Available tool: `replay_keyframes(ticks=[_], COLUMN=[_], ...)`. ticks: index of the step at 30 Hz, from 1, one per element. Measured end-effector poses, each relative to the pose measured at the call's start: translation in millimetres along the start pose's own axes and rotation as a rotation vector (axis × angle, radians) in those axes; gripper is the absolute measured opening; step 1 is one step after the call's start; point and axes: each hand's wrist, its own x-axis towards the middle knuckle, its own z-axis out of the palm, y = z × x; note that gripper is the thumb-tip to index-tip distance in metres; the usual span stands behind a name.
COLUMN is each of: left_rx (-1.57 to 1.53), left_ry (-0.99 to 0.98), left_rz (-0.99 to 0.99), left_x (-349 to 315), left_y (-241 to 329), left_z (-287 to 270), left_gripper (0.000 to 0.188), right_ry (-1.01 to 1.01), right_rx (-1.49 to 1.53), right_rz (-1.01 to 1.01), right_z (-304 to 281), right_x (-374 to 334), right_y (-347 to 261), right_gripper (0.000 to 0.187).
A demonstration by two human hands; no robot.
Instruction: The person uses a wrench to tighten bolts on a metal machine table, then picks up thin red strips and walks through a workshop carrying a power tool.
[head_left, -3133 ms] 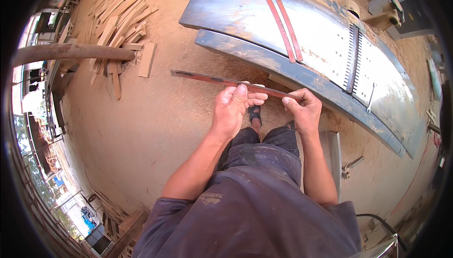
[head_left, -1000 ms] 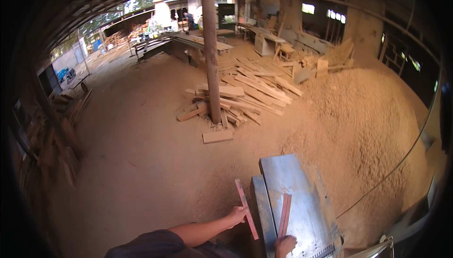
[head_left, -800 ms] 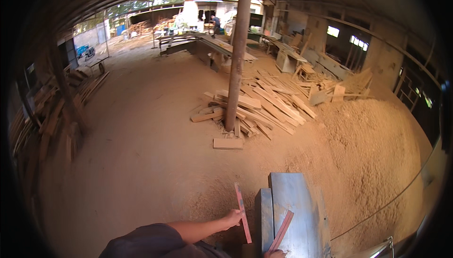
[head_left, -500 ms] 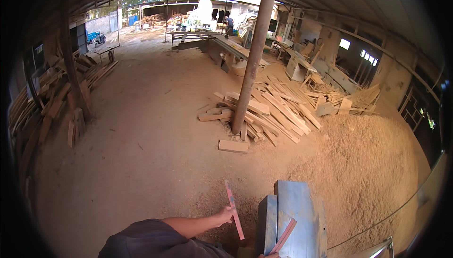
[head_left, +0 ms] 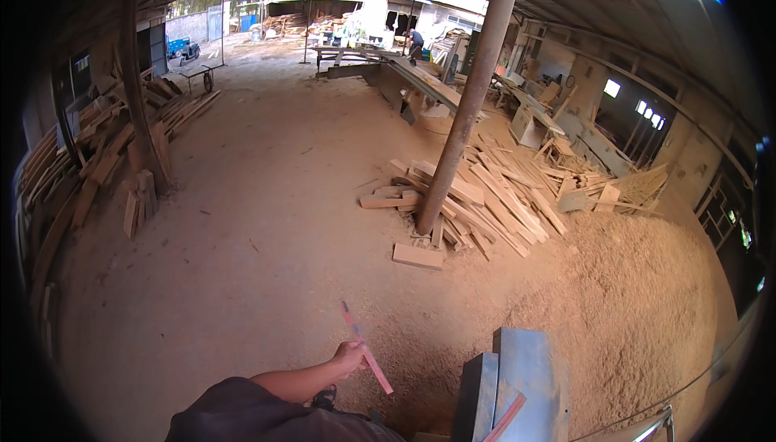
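Note:
My left hand [head_left: 349, 355] is closed around the middle of a thin reddish wooden strip [head_left: 373, 367], held slantwise above the chip-strewn floor. Beside it on the right stands a grey-blue metal machine [head_left: 521, 373] with a flat top. A second reddish strip [head_left: 507, 416] slants up over the machine's near part from the lower edge of the picture. My right hand is below that edge, so its grip on this strip is hidden.
A rusty post [head_left: 469, 103] rises from a heap of sawn boards [head_left: 501, 199] ahead. Wood shavings [head_left: 638, 280] are piled on the right. Planks [head_left: 105, 151] lean along the left side around another post. A person [head_left: 415, 42] is bent near a long bench far ahead.
My left hand and its strip have moved left, away from the machine. The right hand, partly seen before, has dropped out of view. The surroundings have shifted slightly right in the picture.

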Motion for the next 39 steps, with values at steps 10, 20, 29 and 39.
replay_keyframes(ticks=[10, 20, 29, 39], left_rx=[-0.124, -0.177, -0.354, -0.276], left_ry=[0.072, 0.142, 0.145, 0.045], left_rz=[-0.014, -0.041, -0.014, -0.033], left_x=[14.8, 25.3, 38.4, 76.5], left_y=[-1.3, 14.9, 19.1, 58.8], left_z=[-74.1, -113.1, -184.4, -206.6], left_gripper=[0.029, 0.029, 0.025, 0.021], right_ry=[-0.172, -0.324, -0.582, -0.992], right_rx=[0.071, 0.28, 1.347, 1.64], right_rz=[0.037, 0.211, 0.814, 0.504], right_z=[-21.4, -32.8, -34.0, -67.3], right_x=[13.3, 22.2, 54.0, 9.6], right_y=[-22.2, -18.0, -21.2, -180.5], right_gripper=[0.012, 0.005, 0.004, 0.023])
